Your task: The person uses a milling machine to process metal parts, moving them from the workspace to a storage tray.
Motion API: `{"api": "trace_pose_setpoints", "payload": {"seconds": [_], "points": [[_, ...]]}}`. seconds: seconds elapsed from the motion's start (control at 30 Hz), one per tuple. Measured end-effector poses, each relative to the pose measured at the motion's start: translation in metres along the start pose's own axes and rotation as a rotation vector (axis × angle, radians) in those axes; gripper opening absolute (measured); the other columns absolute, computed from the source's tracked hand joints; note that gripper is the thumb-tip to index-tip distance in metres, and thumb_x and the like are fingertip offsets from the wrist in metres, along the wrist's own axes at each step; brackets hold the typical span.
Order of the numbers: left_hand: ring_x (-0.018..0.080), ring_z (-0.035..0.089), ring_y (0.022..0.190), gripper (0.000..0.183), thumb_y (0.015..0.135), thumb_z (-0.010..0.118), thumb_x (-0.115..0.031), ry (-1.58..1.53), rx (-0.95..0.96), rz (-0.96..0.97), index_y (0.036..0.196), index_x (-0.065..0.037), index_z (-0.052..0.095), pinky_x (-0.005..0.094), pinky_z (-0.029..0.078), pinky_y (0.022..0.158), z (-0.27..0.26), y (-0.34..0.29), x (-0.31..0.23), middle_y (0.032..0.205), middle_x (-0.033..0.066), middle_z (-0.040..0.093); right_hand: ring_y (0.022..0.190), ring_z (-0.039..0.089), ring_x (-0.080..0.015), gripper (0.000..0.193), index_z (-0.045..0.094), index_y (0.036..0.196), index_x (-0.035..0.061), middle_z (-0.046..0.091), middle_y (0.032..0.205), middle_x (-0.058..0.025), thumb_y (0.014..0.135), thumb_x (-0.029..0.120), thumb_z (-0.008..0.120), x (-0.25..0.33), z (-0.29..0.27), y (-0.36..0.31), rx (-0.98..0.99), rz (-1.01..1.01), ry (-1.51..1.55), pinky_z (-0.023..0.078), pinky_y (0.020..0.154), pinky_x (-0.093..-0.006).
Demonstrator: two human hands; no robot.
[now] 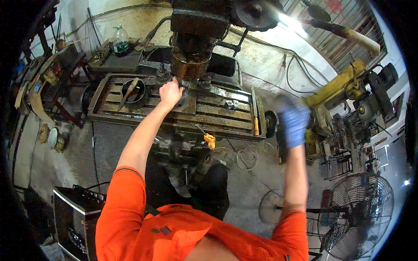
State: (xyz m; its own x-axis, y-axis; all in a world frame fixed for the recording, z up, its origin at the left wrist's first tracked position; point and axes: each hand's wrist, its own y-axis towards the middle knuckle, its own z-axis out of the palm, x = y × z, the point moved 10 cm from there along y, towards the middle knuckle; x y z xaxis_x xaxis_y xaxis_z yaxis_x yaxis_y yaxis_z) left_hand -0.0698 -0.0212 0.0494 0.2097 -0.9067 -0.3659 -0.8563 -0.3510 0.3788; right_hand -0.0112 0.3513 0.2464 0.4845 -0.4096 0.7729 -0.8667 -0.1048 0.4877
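Note:
My bare left hand (170, 93) reaches up under the spindle head (190, 61) of a large, oily milling machine. Its fingers are closed close to a small dark part below the spindle; what they grip is too small to make out. My right hand (293, 122), in a blue glove, is smeared by motion beyond the right end of the slotted machine table (217, 109). A dark round handwheel (271, 123) is close to the glove. Whether the right hand holds anything is not visible. Small metal blocks (231, 104) sit on the table.
A black pot (138, 101) with a brush across it stands on the table's left part. A yellow-handled tool (256, 126) lies at its right end. An orange-yellow object (210, 140) hangs at the front edge. A floor fan (355, 217) and a yellow machine (335, 85) stand to the right.

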Motion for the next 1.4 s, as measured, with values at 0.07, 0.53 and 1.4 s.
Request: {"api": "trace_pose_setpoints", "payload": {"seconds": [0.07, 0.53, 1.4], "points": [[0.0318, 0.062, 0.071, 0.043, 0.071, 0.066, -0.033, -0.006, -0.001, -0.004, 0.099, -0.002, 0.053, 0.0413, 0.050, 0.061, 0.002, 0.001, 0.003, 0.074, 0.0159, 0.062, 0.087, 0.057, -0.0214, 0.031, 0.056, 0.108, 0.0023, 0.059, 0.097, -0.0107, 0.080, 0.015, 0.055, 0.070, -0.070, 0.059, -0.188, -0.475, 0.246, 0.041, 0.086, -0.0366], [0.0321, 0.060, 0.081, 0.034, 0.069, 0.068, -0.034, -0.119, 0.113, -0.026, 0.077, -0.002, 0.062, 0.0412, 0.048, 0.070, 0.011, 0.009, 0.008, 0.082, 0.0172, 0.062, 0.079, 0.056, -0.0224, 0.040, 0.052, 0.075, -0.0021, 0.059, 0.081, -0.0112, 0.089, 0.032, 0.037, 0.116, -0.052, -0.053, -0.638, -0.780, -0.181, 0.043, 0.083, -0.0423], [0.0145, 0.057, 0.068, 0.037, 0.073, 0.065, -0.012, -0.252, 0.259, -0.083, 0.106, 0.003, 0.056, 0.0297, 0.046, 0.060, -0.177, -0.171, 0.208, 0.078, 0.0124, 0.062, 0.087, 0.052, -0.0229, 0.027, 0.049, 0.071, 0.0023, 0.055, 0.078, -0.0099, 0.088, 0.022, 0.040, 0.067, -0.052, -0.049, -0.507, -0.569, 0.402, 0.032, 0.094, -0.0411]]}}
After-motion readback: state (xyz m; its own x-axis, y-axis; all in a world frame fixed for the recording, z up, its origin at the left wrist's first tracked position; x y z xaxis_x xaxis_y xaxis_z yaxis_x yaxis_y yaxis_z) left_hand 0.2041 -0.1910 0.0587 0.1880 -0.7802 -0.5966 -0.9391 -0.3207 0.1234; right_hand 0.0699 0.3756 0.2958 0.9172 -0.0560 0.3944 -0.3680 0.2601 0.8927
